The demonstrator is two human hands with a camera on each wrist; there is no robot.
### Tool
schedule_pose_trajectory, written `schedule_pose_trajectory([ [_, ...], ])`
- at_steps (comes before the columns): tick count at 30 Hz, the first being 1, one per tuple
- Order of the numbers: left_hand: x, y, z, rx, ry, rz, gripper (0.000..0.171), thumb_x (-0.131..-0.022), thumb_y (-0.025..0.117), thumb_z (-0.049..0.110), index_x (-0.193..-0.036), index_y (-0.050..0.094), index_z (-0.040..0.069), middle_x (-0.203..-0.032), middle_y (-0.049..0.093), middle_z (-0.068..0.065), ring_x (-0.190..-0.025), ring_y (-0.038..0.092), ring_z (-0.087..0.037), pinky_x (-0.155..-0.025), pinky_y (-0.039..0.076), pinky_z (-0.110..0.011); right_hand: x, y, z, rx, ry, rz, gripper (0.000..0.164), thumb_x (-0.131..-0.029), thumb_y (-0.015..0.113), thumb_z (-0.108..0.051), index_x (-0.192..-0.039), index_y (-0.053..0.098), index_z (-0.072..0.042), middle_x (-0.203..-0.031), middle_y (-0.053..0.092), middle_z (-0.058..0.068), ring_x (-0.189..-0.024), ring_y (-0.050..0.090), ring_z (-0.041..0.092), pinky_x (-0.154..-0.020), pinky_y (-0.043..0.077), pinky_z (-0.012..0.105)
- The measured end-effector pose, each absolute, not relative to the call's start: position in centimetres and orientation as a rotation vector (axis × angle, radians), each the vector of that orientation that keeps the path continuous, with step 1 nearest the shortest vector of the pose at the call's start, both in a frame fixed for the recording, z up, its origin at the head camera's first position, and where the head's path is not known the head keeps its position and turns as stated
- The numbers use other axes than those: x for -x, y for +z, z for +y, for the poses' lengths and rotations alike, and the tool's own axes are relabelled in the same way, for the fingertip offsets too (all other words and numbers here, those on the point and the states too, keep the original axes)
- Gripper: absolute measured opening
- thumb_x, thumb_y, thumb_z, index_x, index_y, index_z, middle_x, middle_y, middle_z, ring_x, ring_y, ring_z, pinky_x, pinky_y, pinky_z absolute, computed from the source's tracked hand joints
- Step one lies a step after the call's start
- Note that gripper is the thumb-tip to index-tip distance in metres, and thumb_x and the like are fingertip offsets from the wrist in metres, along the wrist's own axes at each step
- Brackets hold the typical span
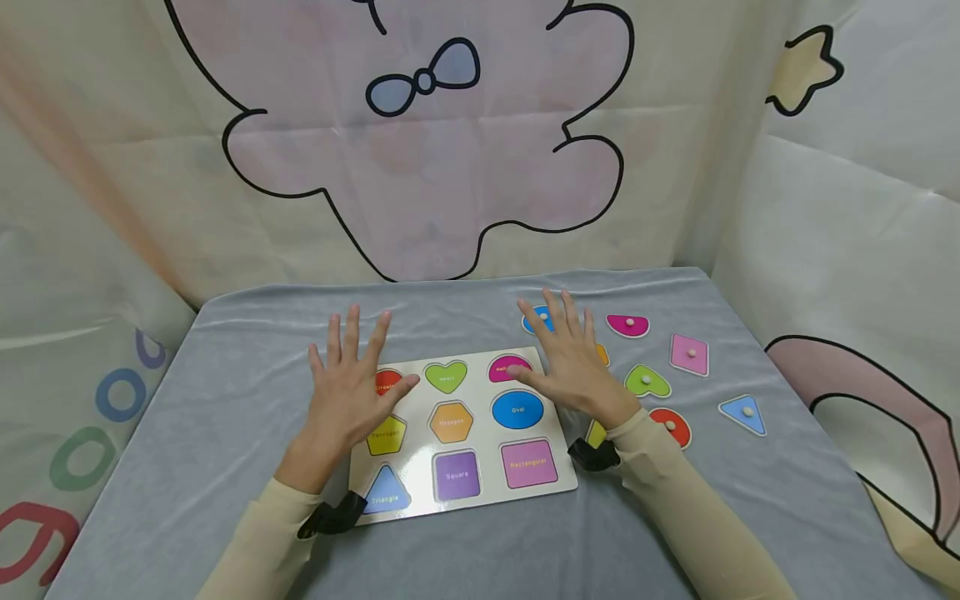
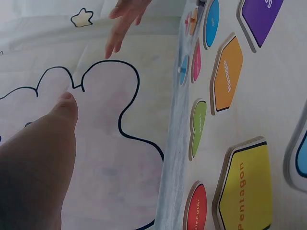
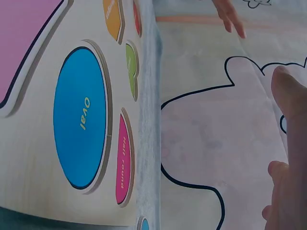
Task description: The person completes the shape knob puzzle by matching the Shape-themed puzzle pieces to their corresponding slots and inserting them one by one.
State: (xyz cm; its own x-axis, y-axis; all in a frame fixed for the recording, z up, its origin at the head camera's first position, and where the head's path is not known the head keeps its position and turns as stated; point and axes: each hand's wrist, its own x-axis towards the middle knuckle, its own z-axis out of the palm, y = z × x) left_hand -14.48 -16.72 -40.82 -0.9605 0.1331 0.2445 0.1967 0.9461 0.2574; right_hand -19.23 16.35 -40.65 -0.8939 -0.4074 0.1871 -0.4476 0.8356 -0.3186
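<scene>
A white shape puzzle board [image 1: 480, 508] lies on the cloth, with labelled coloured shapes such as the blue Oval [image 3: 80, 117], yellow Pentagon [image 2: 244, 187] and purple Square [image 1: 457, 475]. Over the board's left side is my left hand [image 1: 348, 396], fingers straight and spread, holding nothing. My right hand [image 1: 573, 367] spreads its fingers over the upper right corner, also holding nothing. It partly covers loose knobbed pieces: a blue oval piece [image 1: 529, 323], an orange piece [image 1: 602, 354] and a yellow piece [image 1: 596, 434]. Both wrist views show raised thumbs.
Right of the board lie more knobbed pieces: a magenta half round [image 1: 627, 326], a pink four-sided piece [image 1: 690, 356], a green heart [image 1: 647, 381], a red circle [image 1: 672, 427] and a blue triangle [image 1: 742, 414]. Grey cloth [image 1: 225, 417] covers the table; printed curtains [image 1: 450, 183] surround it.
</scene>
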Motion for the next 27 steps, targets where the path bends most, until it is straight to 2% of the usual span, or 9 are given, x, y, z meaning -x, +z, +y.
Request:
schedule_pose_trajectory([
  [3,14.5,-40.6,-17.1,0.244,-0.434,-2.903,0.097,-0.09,0.059,0.065,-0.164,0.003,0.035,-0.172,-0.001,-0.016,-0.157,-0.003,-0.046,-0.115,0.007,-0.081,19.3,-40.6,16.4,-0.68,0.541,-2.91,0.1,-0.085,0.035,-0.086,-0.164,0.011,-0.029,-0.172,0.001,0.014,-0.158,-0.01,0.041,-0.121,-0.007,0.071],
  [6,14.6,-39.9,-17.8,0.257,-0.502,-2.936,0.094,-0.092,0.06,0.062,-0.164,0.007,0.032,-0.171,0.001,-0.018,-0.157,-0.001,-0.047,-0.114,0.01,-0.081,19.4,-40.3,16.6,-0.682,0.565,-2.915,0.097,-0.088,0.047,-0.077,-0.164,0.011,-0.029,-0.172,0.002,0.015,-0.158,-0.008,0.041,-0.121,-0.003,0.071],
  [11,14.2,-38.7,-19.3,0.33,-0.667,-3.03,0.093,-0.092,0.066,0.054,-0.164,0.014,0.024,-0.169,0.008,-0.023,-0.154,0.006,-0.052,-0.112,0.015,-0.081,19.5,-39.9,17.4,-0.693,0.647,-2.911,0.094,-0.089,0.061,-0.062,-0.164,0.014,-0.029,-0.17,0.007,0.016,-0.157,-0.003,0.043,-0.12,0.003,0.073],
  [19,13.5,-39.2,-22.2,0.399,-0.812,-3.156,0.09,-0.091,0.071,0.047,-0.161,0.026,0.013,-0.164,0.02,-0.028,-0.149,0.018,-0.054,-0.109,0.029,-0.078,19.1,-40.0,19.9,-0.757,0.752,-2.952,0.089,-0.09,0.066,-0.049,-0.162,0.023,-0.021,-0.169,0.012,0.019,-0.156,0.002,0.048,-0.115,0.014,0.078],
  [23,13.5,-39.8,-23.5,0.414,-0.851,-3.202,0.09,-0.089,0.074,0.045,-0.158,0.031,0.007,-0.16,0.026,-0.03,-0.145,0.023,-0.054,-0.107,0.033,-0.076,18.8,-40.0,21.4,-0.767,0.859,-2.966,0.088,-0.091,0.068,-0.044,-0.162,0.022,-0.021,-0.168,0.015,0.019,-0.155,0.011,0.045,-0.112,0.024,0.078],
  [27,13.8,-40.4,-24.2,0.426,-0.858,-3.239,0.094,-0.084,0.079,0.046,-0.158,0.034,0.008,-0.156,0.032,-0.028,-0.14,0.031,-0.052,-0.102,0.04,-0.073,18.5,-39.8,22.8,-0.749,0.981,-2.963,0.086,-0.092,0.071,-0.038,-0.162,0.023,-0.023,-0.167,0.021,0.016,-0.153,0.021,0.043,-0.11,0.03,0.076],
])
